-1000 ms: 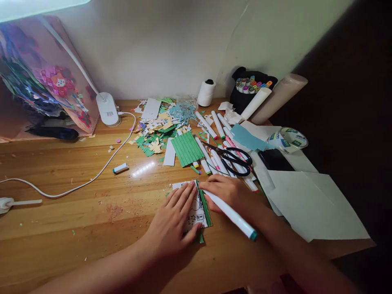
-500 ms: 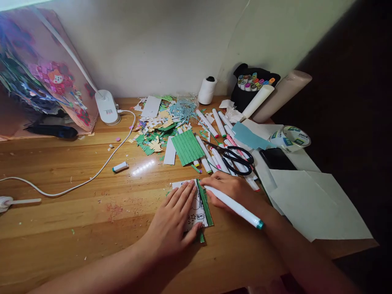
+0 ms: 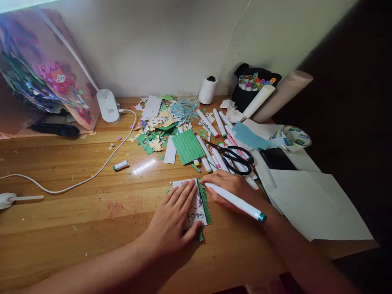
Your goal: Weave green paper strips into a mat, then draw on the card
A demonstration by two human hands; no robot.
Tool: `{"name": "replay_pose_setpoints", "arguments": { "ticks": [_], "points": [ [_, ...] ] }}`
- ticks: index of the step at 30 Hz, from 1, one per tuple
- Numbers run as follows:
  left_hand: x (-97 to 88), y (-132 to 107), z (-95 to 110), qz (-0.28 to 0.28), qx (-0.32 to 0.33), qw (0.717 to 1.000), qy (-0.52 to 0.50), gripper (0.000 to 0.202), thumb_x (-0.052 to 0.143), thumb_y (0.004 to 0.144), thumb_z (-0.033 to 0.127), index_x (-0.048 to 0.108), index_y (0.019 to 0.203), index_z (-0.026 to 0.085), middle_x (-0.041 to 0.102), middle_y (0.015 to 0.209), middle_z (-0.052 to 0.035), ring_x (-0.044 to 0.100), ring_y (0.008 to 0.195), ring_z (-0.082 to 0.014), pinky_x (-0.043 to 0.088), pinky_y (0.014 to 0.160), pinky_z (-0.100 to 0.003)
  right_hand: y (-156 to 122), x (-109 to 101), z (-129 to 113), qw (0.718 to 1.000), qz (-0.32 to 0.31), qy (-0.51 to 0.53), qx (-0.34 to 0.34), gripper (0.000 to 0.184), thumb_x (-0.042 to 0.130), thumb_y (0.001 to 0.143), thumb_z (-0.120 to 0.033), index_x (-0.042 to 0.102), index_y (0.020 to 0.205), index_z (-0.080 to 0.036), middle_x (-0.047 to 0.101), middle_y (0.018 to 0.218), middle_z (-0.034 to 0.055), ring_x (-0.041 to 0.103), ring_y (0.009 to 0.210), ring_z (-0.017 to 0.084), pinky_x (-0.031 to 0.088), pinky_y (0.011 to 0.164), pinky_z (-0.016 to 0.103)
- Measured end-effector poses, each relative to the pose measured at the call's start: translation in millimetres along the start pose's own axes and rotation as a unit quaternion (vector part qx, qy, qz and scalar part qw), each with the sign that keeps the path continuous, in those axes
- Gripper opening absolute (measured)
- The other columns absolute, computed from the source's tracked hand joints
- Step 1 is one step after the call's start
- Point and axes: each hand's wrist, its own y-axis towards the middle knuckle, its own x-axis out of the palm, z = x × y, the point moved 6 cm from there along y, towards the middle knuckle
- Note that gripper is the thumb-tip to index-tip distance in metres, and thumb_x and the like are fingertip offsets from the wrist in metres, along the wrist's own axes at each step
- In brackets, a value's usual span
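My left hand lies flat with fingers stretched over a small white paper with black drawings, pressing it to the table. Along its right side runs a green strip, with more green showing below the paper. My right hand is closed around a white marker with a teal end pointing back toward me. The marker's tip is hidden by my fingers, close to the top of the green strip. A loose white cap with a teal rim lies to the left on the table.
Black scissors rest on several markers beside a lined green card. Paper scraps are heaped behind. A tape roll, phone and white sheets lie right. A white cable crosses the left.
The marker's rear end has shifted slightly right and up as my right hand moves a little. My left hand stays in place on the paper.
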Motion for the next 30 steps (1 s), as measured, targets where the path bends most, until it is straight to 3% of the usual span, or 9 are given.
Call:
{"name": "replay_pose_setpoints", "arguments": {
  "ticks": [12,17,21,24,30],
  "points": [
    [1.4,0.4,-1.3,-0.014,-0.004,1.0,0.017,0.069,0.041,0.092,0.043,0.019,0.148,0.009,0.02,0.154,-0.0094,0.022,0.14,-0.0234,0.023,0.114,-0.04,2.0,0.0,-1.1,1.0,0.003,0.017,0.009,0.025,0.05,0.081,-0.017,0.065,0.099,-0.023,0.07,0.09,0.0057,0.068,0.081,0.018,0.053,0.076,0.029],
    [1.9,0.1,-1.6,-0.01,-0.007,1.0,0.013,0.071,0.043,0.091,0.044,0.019,0.148,0.01,0.02,0.154,-0.0092,0.021,0.141,-0.0235,0.021,0.114,-0.04,-0.3,-1.8,6.6,0.977,0.028,0.176,0.118,0.032,0.049,0.087,-0.026,0.046,0.119,-0.021,0.073,0.09,0.005,0.068,0.084,0.019,0.053,0.074,0.032],
    [1.9,0.3,-1.8,-0.005,-0.002,1.0,0.009,0.073,0.044,0.089,0.046,0.02,0.148,0.01,0.02,0.154,-0.0088,0.022,0.141,-0.0237,0.02,0.114,-0.039,-2.8,7.1,11.9,0.943,0.027,0.289,0.162,0.012,0.045,0.092,-0.033,0.047,0.096,-0.022,0.065,0.07,-0.0015,0.062,0.063,0.014,0.047,0.058,0.025],
    [1.5,1.0,-1.3,-0.008,-0.001,1.0,0.01,0.073,0.044,0.089,0.047,0.021,0.147,0.009,0.02,0.154,-0.0089,0.022,0.141,-0.0242,0.018,0.115,-0.039,-3.3,11.7,16.3,0.948,0.035,0.271,0.162,0.013,0.048,0.091,-0.034,0.05,0.086,-0.022,0.058,0.066,-0.0031,0.054,0.058,0.012,0.041,0.054,0.023],
    [0.9,1.9,0.3,-0.011,0.002,1.0,0.011,0.074,0.043,0.088,0.046,0.021,0.147,0.007,0.02,0.153,-0.01,0.023,0.14,-0.0243,0.019,0.114,-0.039,-4.6,16.6,22.6,0.946,0.049,0.275,0.166,0.014,0.048,0.092,-0.034,0.05,0.085,-0.022,0.056,0.068,-0.0031,0.053,0.06,0.013,0.039,0.055,0.024]
  ]
}}
